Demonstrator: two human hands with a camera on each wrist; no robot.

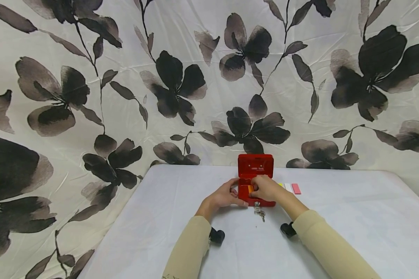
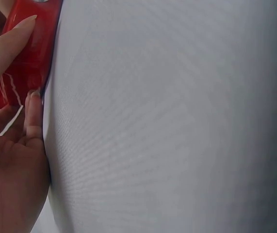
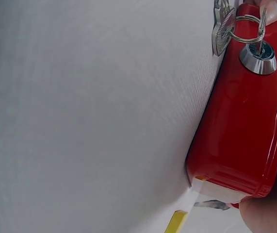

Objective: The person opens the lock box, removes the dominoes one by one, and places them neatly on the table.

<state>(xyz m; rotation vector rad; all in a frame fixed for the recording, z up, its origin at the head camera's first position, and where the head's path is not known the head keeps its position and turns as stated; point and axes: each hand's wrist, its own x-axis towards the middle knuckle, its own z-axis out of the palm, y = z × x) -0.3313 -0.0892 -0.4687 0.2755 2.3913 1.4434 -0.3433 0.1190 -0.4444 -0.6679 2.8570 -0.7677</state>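
A red cash box (image 1: 243,190) stands on the table with its lid (image 1: 255,166) raised. My left hand (image 1: 226,194) holds its left front corner; in the left wrist view the thumb (image 2: 13,44) lies on the red front and the other fingers are at the side. My right hand (image 1: 265,188) reaches into the box from the right. An orange piece (image 1: 250,189) shows between its thumb and forefinger; I cannot tell whether they pinch it. In the right wrist view a key sits in the front lock (image 3: 259,57), and a second key (image 3: 222,33) hangs from its ring.
Right of the box lie a pink block (image 1: 296,188), a white piece (image 1: 288,188) and a yellow piece (image 3: 177,221), partly behind the right arm. A white cloth covers the table (image 1: 153,217). Behind it hangs a floral curtain (image 1: 209,97).
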